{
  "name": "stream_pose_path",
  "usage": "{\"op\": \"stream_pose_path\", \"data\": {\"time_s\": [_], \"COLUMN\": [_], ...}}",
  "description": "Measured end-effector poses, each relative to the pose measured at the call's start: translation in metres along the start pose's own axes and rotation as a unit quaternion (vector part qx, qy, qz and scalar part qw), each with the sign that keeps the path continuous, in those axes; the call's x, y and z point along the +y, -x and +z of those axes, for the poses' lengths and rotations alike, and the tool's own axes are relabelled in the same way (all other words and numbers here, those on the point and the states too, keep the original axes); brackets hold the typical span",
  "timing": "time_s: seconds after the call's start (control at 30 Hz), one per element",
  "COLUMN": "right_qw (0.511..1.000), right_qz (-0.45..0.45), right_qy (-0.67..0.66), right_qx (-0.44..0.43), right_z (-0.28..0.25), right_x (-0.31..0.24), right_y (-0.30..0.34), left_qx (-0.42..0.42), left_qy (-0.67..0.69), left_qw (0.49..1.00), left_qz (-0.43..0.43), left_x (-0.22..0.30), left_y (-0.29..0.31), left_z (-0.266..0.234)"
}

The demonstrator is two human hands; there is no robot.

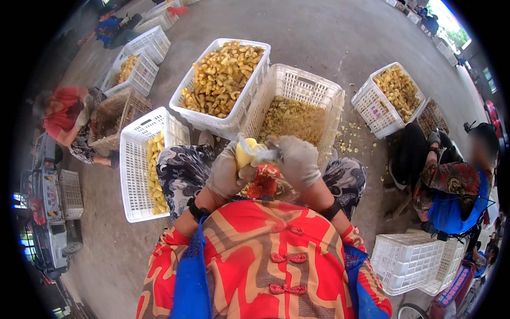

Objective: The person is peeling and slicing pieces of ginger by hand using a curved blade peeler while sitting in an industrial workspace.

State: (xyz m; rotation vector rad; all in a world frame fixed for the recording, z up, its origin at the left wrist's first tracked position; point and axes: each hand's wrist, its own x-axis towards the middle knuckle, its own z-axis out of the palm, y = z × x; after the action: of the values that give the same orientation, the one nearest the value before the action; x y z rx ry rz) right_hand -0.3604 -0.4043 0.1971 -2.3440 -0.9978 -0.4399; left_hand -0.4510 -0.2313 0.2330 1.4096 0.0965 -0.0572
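My left hand, in a pale work glove, is closed round a pale yellow vegetable piece, stubby and smooth; its exact kind I cannot make out. In my gloved right hand is a knife, its light blade reaching left toward the piece. Motion smears the right hand and blade. Just below them, between my knees, sits a red lumpy thing with yellowish scraps around it. Beyond my hands, a white crate holds scraps and peelings.
A white crate piled with brownish-yellow curved pieces stands ahead; another crate by my left knee holds smoother yellow ones. Co-workers sit at left and right. Scraps litter the floor near a crate. Stacked crates stand lower right.
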Motion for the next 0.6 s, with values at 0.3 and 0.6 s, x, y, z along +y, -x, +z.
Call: {"op": "stream_pose_path", "data": {"time_s": [0.3,0.6], "right_qw": [0.783,0.676], "right_qz": [0.336,0.390], "right_qy": [-0.510,-0.622], "right_qx": [0.122,0.051], "right_z": [-0.004,0.002], "right_x": [-0.002,0.006], "right_y": [-0.007,-0.007], "left_qx": [-0.051,-0.115], "left_qy": [0.389,-0.141], "left_qw": [0.900,0.979], "left_qz": [-0.191,0.091], "left_x": [-0.033,-0.021], "left_y": [-0.021,-0.018], "left_z": [-0.006,-0.015]}}
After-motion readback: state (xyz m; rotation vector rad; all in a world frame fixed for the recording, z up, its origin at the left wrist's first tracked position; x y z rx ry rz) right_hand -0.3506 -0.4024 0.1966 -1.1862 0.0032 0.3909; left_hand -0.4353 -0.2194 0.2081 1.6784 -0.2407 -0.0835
